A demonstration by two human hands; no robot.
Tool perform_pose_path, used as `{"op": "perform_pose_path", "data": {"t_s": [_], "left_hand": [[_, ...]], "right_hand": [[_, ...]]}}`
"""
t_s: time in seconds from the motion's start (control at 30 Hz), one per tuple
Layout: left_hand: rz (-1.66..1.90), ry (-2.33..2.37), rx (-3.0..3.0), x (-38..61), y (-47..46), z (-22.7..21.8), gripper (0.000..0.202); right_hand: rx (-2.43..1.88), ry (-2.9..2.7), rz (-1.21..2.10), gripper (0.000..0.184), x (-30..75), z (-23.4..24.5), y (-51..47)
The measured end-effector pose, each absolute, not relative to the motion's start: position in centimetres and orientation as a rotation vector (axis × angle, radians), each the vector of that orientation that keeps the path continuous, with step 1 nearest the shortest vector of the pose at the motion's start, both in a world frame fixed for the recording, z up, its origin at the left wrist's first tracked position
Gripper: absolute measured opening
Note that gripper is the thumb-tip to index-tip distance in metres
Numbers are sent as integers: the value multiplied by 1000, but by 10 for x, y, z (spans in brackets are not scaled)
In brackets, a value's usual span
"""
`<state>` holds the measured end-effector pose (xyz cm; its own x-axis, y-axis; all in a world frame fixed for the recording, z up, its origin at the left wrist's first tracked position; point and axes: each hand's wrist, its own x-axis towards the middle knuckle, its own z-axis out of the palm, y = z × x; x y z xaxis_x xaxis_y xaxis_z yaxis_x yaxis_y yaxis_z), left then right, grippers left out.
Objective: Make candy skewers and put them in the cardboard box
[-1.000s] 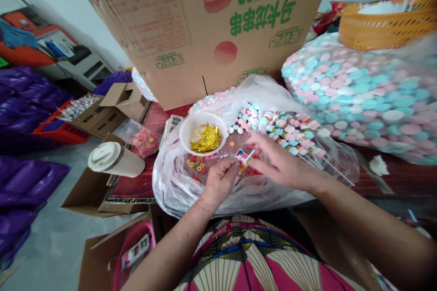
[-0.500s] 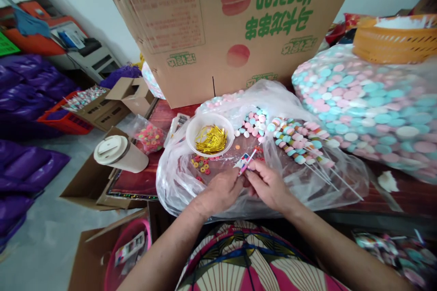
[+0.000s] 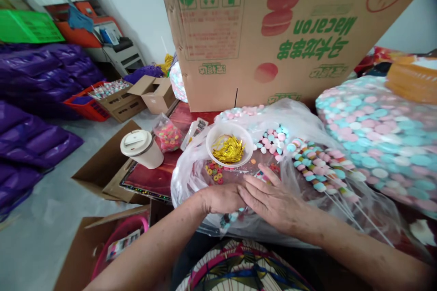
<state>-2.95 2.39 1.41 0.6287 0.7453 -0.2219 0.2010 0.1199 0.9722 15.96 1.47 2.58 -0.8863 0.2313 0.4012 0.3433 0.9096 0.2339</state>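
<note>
My left hand is curled closed at the near edge of a clear plastic sheet; what it holds is hidden. My right hand lies flat beside it with fingers stretched out, the fingertips over the left hand's fingers. A few pastel candies show just below the hands. Beyond the hands are small coloured ring candies, a white bowl of gold twist ties, loose pastel candies and a row of candy skewers with their sticks pointing right.
A large cardboard box stands behind the sheet. A big clear bag of pastel candies fills the right, with an orange basket above it. At the left are a lidded cup, a small bag of ring candies, open cartons and purple bags.
My right hand drew back from the skewers to meet my left hand. Both hands came nearer to me, and the small card on a pink stick they held is out of sight. The view tilted up.
</note>
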Motion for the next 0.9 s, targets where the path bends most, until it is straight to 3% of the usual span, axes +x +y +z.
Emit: {"op": "perform_pose_path", "data": {"t_s": [0.2,0.3,0.33,0.4,0.5,0.57,0.63,0.67,0.73,0.77,0.9], "left_hand": [[113,568,1116,-48,25,10,13],[70,725,1497,-52,19,17,15],[101,858,1708,-53,14,20,15],[232,1138,2138,-54,1,26,12],[437,1182,2551,-62,-19,26,18],[637,1153,2588,-71,-28,18,24],[919,1289,2354,-79,-32,7,23],[1071,1393,2123,-82,-33,1,21],[1305,1538,1524,-86,-31,-7,13],[1365,1555,1227,-87,-29,-9,10],[1355,1456,480,-87,-21,-5,18]], "right_hand": [[-385,-2771,-443,28,145,29,14],[-467,-2850,-322,18,137,24,12],[-561,-2877,-133,15,135,22,11],[-856,-2812,548,15,131,20,8],[-1268,-2166,1845,21,123,25,10],[-1287,-1828,2334,24,115,35,24],[-1279,-1982,2237,28,105,44,51],[-1316,-2165,1982,29,99,46,69],[-1531,-2364,1081,26,84,42,108],[-1631,-2341,886,23,75,36,126],[-1797,-2344,740,13,48,-4,167]]}}
